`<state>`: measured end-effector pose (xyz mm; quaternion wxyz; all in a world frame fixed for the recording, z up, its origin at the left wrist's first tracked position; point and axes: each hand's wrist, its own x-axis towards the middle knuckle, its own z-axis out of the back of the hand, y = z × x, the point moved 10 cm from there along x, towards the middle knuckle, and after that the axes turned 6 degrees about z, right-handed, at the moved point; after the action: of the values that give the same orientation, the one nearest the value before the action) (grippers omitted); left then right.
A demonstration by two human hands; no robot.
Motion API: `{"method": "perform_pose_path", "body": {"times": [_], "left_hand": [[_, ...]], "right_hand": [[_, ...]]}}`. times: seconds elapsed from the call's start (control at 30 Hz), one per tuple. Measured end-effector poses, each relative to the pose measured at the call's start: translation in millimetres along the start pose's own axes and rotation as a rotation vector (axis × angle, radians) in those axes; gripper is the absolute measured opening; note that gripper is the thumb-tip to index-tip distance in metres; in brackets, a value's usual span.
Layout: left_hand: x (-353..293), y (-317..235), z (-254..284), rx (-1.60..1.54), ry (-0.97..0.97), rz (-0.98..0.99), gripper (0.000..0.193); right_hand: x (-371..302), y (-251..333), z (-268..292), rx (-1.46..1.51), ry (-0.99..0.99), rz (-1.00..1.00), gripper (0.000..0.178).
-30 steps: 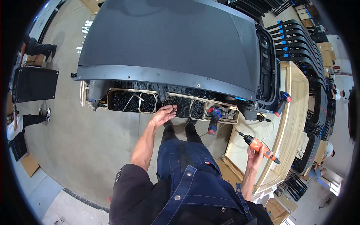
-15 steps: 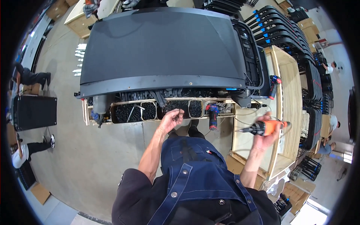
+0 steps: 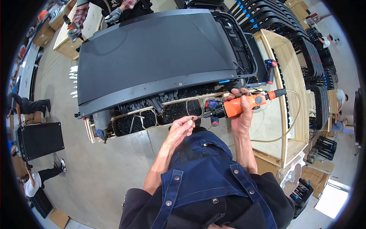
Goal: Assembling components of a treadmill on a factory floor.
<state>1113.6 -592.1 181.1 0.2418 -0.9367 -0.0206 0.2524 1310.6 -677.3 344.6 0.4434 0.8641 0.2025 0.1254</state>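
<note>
My right hand (image 3: 244, 118) is wrapped round an orange and black power screwdriver (image 3: 233, 107), whose bit points left. A hose (image 3: 293, 114) trails from its back end. My left hand (image 3: 180, 131) pinches a small dark piece, probably a screw (image 3: 193, 118), right by the bit's tip. Both hands are in front of my apron, close to a wooden parts rack (image 3: 150, 128). Its bins hold many small black screws (image 3: 148, 118). Beyond it lies a large dark flat deck (image 3: 152, 57) with a grey front rail (image 3: 160, 86).
A red and blue cordless driver (image 3: 214, 121) hangs at the rack, partly hidden; another driver (image 3: 270, 70) lies by the deck's right end. A wooden crate (image 3: 293, 84) stands right. Across the deck, a co-worker's gloved hand (image 3: 74, 34) holds a tool. Black frames (image 3: 267, 19) are stacked far right.
My right hand has brought the orange screwdriver leftward to my left hand, its bit now at the pinched piece. My left hand has moved slightly right and nearer. The view has turned somewhat.
</note>
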Motion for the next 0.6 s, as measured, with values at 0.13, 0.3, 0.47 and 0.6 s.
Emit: {"method": "perform_pose_path", "body": {"times": [0.13,0.3,0.47,0.6], "left_hand": [[8,1,-19,-0.037,-0.003,-0.005,0.034],[34,7,-39,-0.063,0.017,-0.067,0.034],[50,-25,-73,0.404,-0.205,-0.290,0.024],[67,-47,-111,0.796,-0.369,-0.492,0.014]], "right_hand": [[6,4,11,0.007,-0.014,-0.007,0.043],[28,9,38,0.039,-0.038,-0.045,0.046],[57,20,73,0.024,-0.065,-0.072,0.046],[84,29,106,0.095,-0.152,-0.069,0.048]]}}
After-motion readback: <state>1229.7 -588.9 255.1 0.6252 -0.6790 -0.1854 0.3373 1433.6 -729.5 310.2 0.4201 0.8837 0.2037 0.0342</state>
